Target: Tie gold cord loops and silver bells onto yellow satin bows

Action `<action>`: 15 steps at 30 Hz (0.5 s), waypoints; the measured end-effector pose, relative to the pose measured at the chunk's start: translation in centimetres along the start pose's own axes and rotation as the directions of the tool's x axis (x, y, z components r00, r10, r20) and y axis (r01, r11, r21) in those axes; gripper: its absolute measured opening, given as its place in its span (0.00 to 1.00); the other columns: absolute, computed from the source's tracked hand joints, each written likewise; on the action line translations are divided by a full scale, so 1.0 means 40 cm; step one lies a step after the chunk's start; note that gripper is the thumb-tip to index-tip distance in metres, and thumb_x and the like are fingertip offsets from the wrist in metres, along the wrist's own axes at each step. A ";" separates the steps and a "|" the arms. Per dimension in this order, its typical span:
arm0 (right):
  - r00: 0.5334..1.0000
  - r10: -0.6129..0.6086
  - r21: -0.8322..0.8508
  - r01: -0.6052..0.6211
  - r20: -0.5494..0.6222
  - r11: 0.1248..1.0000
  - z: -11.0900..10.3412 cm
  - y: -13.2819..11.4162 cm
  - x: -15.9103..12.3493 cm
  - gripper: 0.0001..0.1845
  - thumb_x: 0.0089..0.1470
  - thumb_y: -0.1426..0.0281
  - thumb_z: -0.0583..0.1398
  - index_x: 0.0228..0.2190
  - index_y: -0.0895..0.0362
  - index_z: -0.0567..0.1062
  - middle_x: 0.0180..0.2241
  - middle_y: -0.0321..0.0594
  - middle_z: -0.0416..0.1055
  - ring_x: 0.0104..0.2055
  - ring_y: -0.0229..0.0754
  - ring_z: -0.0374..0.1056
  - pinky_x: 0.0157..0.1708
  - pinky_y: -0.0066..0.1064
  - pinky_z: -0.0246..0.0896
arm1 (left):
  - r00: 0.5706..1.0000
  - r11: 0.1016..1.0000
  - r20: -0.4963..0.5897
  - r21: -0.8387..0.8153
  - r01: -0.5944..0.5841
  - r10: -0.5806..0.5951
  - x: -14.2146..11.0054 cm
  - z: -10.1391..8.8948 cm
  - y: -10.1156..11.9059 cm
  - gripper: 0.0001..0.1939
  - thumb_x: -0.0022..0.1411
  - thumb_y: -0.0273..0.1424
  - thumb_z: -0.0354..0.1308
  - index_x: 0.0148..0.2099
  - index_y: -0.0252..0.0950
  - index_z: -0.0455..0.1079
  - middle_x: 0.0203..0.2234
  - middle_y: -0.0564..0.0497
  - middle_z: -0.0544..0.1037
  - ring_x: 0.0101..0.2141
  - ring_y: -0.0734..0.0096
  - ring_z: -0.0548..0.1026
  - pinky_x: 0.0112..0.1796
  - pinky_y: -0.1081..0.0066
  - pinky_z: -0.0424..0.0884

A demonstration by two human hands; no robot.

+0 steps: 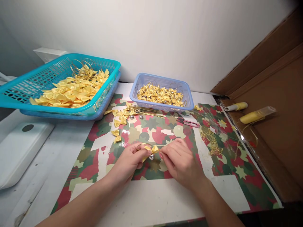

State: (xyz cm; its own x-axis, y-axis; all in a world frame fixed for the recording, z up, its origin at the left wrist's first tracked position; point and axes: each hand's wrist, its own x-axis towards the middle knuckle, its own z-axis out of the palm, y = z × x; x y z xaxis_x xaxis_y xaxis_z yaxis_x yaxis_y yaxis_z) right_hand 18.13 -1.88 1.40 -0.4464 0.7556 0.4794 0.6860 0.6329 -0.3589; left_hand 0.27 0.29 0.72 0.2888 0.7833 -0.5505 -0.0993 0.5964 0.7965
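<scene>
My left hand (pixel 136 156) pinches a yellow satin ribbon bow (pixel 155 149) together with a thin gold wire loop, above the patterned mat. Below the bow hangs a small silver bell or heart-shaped bead (pixel 151 156); its exact kind is hard to make out. At the bow's right side, the fingers of my right hand (pixel 178 157) are closed on a thin gold wire or cord that runs up from the bow. Ahead of my left hand lie loose yellow bows (pixel 116 136), a bundle of gold wires (pixel 146 111) and two small silver pieces (pixel 141 117).
A turquoise basket (pixel 99 101) full of yellow bows stands at the left. Behind the mat sits a blue-purple basket (pixel 163 107) of bows with wires. Pink thread snips (pixel 191 123), tangled gold cord (pixel 211 143) and yellow thread spools (pixel 253 117) are at the right, beside cardboard (pixel 272 94).
</scene>
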 end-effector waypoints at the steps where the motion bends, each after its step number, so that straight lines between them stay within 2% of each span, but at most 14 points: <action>1: 1.000 0.001 -0.002 -0.002 -0.004 1.000 -0.001 0.000 0.001 0.12 0.59 0.82 0.51 0.30 0.57 0.69 0.24 0.37 0.69 0.27 0.38 0.63 0.33 0.34 0.53 | 1.000 1.000 -0.001 0.003 0.010 -0.010 0.001 -0.002 -0.001 0.18 0.45 0.36 0.62 0.20 0.37 0.53 0.19 0.59 0.54 0.20 0.79 0.48 0.20 0.75 0.46; 10: 1.000 -0.012 -0.005 0.012 0.011 1.000 -0.002 -0.001 0.000 0.12 0.58 0.83 0.51 0.29 0.58 0.69 0.24 0.39 0.69 0.27 0.39 0.61 0.31 0.34 0.53 | 0.998 0.999 -0.061 -0.043 0.012 -0.015 -0.003 0.008 0.001 0.19 0.44 0.36 0.63 0.19 0.37 0.53 0.19 0.58 0.55 0.20 0.79 0.48 0.21 0.74 0.44; 15: 1.000 -0.017 -0.007 0.017 0.024 1.000 -0.004 -0.005 0.003 0.13 0.58 0.83 0.51 0.29 0.58 0.70 0.24 0.39 0.69 0.28 0.40 0.61 0.31 0.34 0.54 | 0.999 0.999 -0.047 -0.033 0.011 -0.013 -0.007 0.012 0.005 0.19 0.44 0.36 0.63 0.20 0.37 0.52 0.19 0.58 0.54 0.20 0.80 0.47 0.20 0.74 0.44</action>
State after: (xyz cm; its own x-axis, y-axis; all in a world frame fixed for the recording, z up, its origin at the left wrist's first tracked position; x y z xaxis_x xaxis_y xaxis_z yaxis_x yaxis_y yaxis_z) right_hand 18.03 -1.95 1.66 -0.4719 0.7484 0.4660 0.6819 0.6449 -0.3451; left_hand 0.62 0.09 1.15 0.2450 0.7828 -0.5719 -0.1275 0.6108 0.7814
